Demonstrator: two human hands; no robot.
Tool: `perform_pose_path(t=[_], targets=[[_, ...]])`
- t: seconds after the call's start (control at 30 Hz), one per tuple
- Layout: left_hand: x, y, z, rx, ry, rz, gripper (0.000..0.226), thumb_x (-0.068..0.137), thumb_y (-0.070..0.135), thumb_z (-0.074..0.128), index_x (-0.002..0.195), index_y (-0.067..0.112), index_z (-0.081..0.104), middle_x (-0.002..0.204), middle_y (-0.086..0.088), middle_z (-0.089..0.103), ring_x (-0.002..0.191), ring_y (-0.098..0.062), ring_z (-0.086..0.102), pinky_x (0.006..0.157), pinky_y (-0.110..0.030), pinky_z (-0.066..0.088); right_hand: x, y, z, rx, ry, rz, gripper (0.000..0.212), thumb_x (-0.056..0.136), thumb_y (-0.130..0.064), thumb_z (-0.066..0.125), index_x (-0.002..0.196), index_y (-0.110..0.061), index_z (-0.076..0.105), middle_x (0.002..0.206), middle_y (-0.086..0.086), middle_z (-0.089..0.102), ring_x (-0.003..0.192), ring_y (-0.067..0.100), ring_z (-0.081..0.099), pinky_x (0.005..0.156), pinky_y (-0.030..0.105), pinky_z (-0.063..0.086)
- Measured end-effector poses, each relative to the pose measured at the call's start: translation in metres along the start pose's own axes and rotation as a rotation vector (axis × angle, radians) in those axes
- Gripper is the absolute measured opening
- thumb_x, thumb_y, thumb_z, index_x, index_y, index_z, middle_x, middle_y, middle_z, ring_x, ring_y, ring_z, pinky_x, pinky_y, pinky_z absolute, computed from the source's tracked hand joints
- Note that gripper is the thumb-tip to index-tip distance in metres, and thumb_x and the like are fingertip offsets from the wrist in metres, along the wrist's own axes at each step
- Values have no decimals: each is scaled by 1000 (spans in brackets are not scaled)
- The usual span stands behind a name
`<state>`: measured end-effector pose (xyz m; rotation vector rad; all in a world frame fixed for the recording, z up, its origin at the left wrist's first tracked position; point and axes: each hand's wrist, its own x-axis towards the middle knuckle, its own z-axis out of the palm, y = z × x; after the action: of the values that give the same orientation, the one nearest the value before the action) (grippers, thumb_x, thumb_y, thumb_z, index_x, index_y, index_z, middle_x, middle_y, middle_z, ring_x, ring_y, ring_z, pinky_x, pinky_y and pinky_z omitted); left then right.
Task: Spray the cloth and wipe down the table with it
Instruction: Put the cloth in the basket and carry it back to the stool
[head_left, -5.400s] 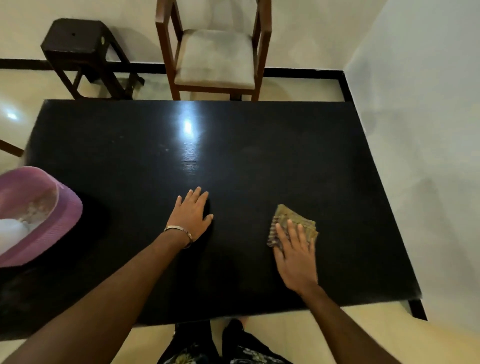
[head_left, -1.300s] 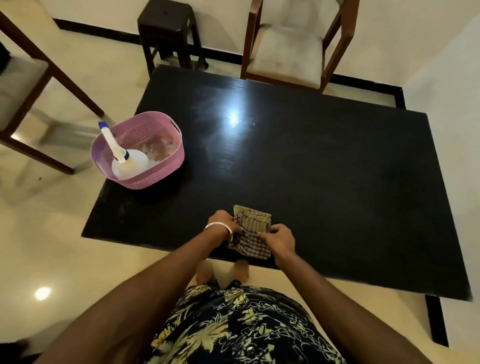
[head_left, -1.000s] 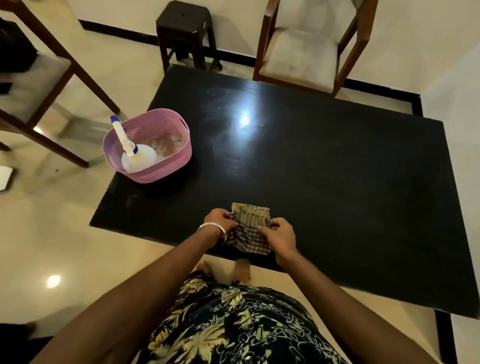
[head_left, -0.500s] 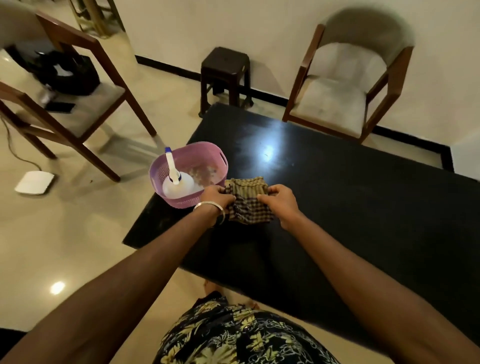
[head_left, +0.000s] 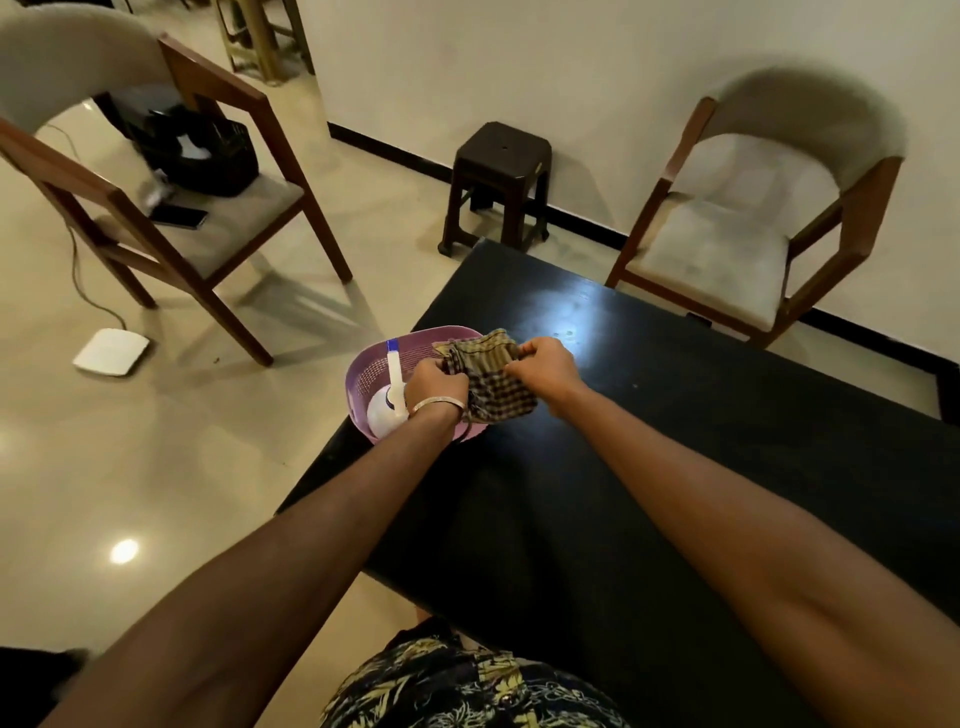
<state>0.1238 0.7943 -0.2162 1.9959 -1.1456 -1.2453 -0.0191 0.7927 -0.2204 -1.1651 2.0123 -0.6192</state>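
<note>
together, left hand (head_left: 435, 383) and right hand (head_left: 543, 367) grip the checked cloth (head_left: 493, 385).

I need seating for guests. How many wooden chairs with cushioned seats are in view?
2. One wooden chair stands on the floor at far left, with a dark bag on its seat; the other wooden chair stands behind the black table. More may be out of view.

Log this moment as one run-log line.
left hand: holds cloth | right hand: holds cloth | cloth: bunched, lifted over basket edge | bottle: in basket | table: nothing else on it
</note>
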Motion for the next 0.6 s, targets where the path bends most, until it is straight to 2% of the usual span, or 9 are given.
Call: perform_pose_path(t=[0.1, 0.2, 0.37, 0.43, 0.5, 0.6], targets=[[8, 3, 2, 17, 28, -1, 37, 86, 12, 58, 122, 8, 63, 120, -12, 66, 112, -32, 60, 98, -37, 46, 11, -10, 5, -20, -23, -10, 10, 80, -18, 66, 86, -15, 73, 86, 6, 73, 87, 21, 69, 77, 42, 60], [13, 7, 3, 9, 72, 12, 32, 86, 14, 59, 117, 9, 65, 115, -10, 68, 110, -30, 62, 95, -35, 46, 20, -17, 8, -26, -26, -31, 11, 86, -20, 66, 92, -12, 70, 87, 4, 70, 84, 18, 65, 72, 34, 57], [19, 19, 4, 59, 138, 13, 37, 91, 8, 52, 128, 9, 56, 127, -10, 62, 118, -28, 56, 97, -34, 43, 32, -24, 11, -9, -28, -96, 22, 84, -7, 61, 101, -21, 57, 87, -5, 57, 85, 16, 58, 70, 34, 55], [21, 19, 7, 75, 150, 8, 38, 92, 6, 50, 129, 8, 55, 128, -10, 61, 120, -28, 55, 98, -34, 43, 35, -26, 15, -68, -45, -152, 24, 82, -2, 58, 93, -24, 59, 91, -1, 62, 87, 18, 61, 68, 35, 56], [22, 16, 9, 63, 145, 3, 37, 90, 3, 51, 126, 8, 57, 125, -11, 63, 118, -28, 57, 97, -35, 45, 38, -30, 20, -132, -91, -166, 29, 83, 1, 57, 82, -27, 66, 94, -3, 66, 92, 18, 64, 74, 34, 57], [30, 9, 13, 87, 144, 1, 37, 88, 5, 52, 125, 9, 57, 120, -11, 64, 114, -30, 59, 98, -44, 49, 44, -33, 28, -187, -193, -127, 30, 86, 1, 58, 88, -21, 79, 102, -2, 70, 99, 17, 64, 84, 31, 57]])
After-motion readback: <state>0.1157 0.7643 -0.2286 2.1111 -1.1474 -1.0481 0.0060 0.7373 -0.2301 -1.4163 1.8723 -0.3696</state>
